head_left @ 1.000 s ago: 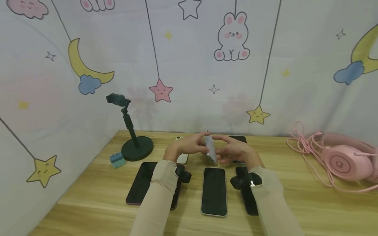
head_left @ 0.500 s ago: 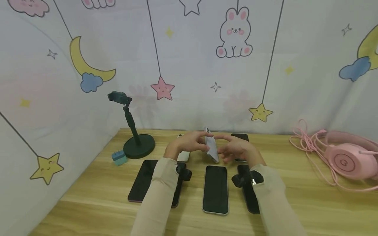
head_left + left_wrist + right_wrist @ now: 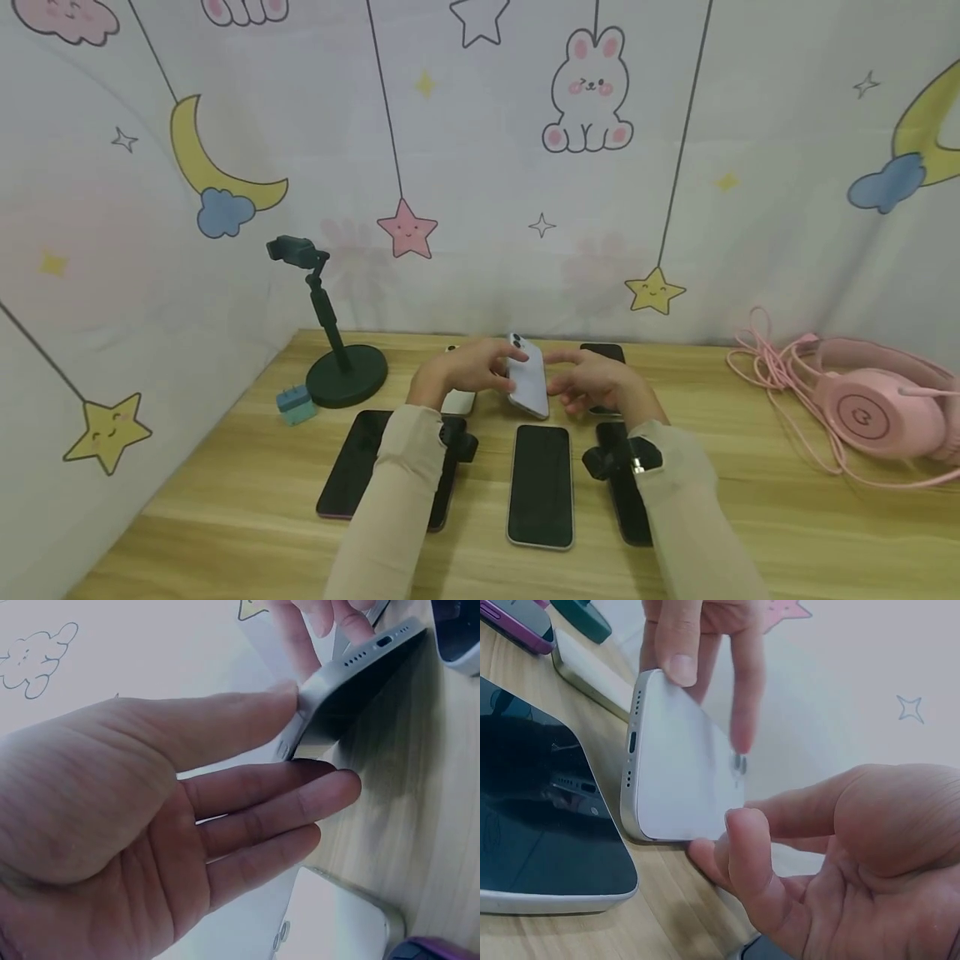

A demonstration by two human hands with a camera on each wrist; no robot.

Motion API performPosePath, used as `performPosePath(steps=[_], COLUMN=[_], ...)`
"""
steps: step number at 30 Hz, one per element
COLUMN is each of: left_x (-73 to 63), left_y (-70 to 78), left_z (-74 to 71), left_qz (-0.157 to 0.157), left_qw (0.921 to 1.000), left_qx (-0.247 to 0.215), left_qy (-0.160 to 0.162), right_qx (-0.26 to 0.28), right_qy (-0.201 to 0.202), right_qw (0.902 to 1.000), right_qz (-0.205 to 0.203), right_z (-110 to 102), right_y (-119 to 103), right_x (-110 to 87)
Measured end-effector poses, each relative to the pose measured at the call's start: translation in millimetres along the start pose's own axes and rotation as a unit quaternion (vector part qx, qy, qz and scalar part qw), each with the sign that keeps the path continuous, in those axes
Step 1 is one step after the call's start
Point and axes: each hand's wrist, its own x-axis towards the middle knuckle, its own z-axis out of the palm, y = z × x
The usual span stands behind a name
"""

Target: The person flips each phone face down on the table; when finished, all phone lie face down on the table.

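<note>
A pale smartphone point(image 3: 528, 379) stands tilted above the table, its back with camera lenses turned towards the head view. My left hand point(image 3: 472, 365) holds its left edge between thumb and fingers; the thumb point(image 3: 681, 667) lies near the charging-port end in the right wrist view. My right hand point(image 3: 596, 379) has its thumb and fingertips at the opposite long edge, some of them hidden behind the phone. In the left wrist view, the phone's dark screen side point(image 3: 352, 697) shows under its port edge. A silver-edged phone point(image 3: 540, 487) lies screen up in front of both hands.
Beneath the left forearm lie dark-screened phones point(image 3: 352, 467), partly covered. Another dark phone point(image 3: 633, 508) is under the right wrist, one point(image 3: 603, 352) behind the right hand. A white-backed phone point(image 3: 459, 404) lies behind the left. Around them are a black stand point(image 3: 347, 375), blue blocks point(image 3: 296, 406) and pink headphones point(image 3: 877, 408).
The pale phone has turned from nearly edge-on to showing its broad back. My left hand has shifted slightly left; the right hand stays near the phone's other edge.
</note>
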Motion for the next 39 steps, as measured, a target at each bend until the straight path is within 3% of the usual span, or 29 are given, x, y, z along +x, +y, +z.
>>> performPosePath(steps=[20, 39], left_x=[-1.0, 3.3], left_y=[-2.2, -4.0], left_z=[2.3, 8.7], left_qz=[-0.052, -0.037], left_qw=[0.9984, 0.9991], left_qx=[0.009, 0.003], left_qy=[-0.019, -0.023], right_qx=[-0.009, -0.024], right_qy=[-0.001, -0.003], right_qw=[0.9999, 0.9997], right_qz=[0.010, 0.009], right_z=[0, -2], right_y=[-6, 4], right_x=[-2.9, -3.0])
